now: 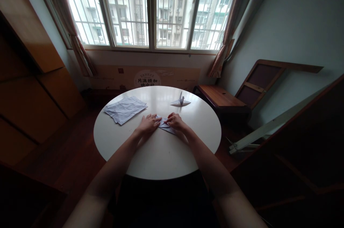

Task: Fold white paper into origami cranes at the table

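Note:
A partly folded sheet of pale paper (164,125) lies flat near the middle of the round white table (158,156). My left hand (148,124) rests on its left side with the fingers pressed down on it. My right hand (174,122) pinches the paper's right part, fingers curled and closed on a fold. A finished paper crane (180,101) stands farther back on the table, beyond my right hand. A loose stack of crumpled paper sheets (125,109) lies at the back left, apart from my left hand.
A large barred window (150,9) with curtains fills the far wall. A low wooden bench (220,97) and a leaning framed panel (262,81) stand to the right. Wooden cabinets (32,88) line the left side. A cardboard box (146,77) sits under the window.

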Demonstrator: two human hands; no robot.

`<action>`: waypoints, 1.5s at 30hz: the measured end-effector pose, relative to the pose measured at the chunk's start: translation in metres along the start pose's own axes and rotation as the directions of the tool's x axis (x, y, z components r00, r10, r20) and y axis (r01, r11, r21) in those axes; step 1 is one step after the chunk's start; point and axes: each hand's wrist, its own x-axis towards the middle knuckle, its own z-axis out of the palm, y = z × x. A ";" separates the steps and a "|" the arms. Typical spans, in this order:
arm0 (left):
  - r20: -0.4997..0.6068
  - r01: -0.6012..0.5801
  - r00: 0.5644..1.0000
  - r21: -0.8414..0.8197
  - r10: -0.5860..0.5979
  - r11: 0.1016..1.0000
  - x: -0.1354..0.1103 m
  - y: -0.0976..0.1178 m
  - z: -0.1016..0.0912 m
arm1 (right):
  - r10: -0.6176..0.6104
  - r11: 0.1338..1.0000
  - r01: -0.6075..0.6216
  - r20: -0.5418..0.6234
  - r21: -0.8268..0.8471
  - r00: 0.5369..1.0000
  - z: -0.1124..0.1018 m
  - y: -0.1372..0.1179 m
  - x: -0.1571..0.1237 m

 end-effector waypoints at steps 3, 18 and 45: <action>-0.001 0.000 1.000 -0.001 0.000 1.000 0.001 0.000 0.001 | -0.008 1.000 0.008 -0.007 -0.014 1.000 -0.002 0.000 0.000; 0.018 -0.024 1.000 0.002 0.024 1.000 0.002 -0.003 0.002 | 0.024 1.000 -0.023 -0.052 0.015 0.998 0.002 0.004 0.004; 0.055 -0.007 0.998 0.010 0.006 1.000 0.000 0.000 -0.001 | 0.045 0.999 -0.045 0.032 0.021 0.998 -0.008 -0.007 -0.002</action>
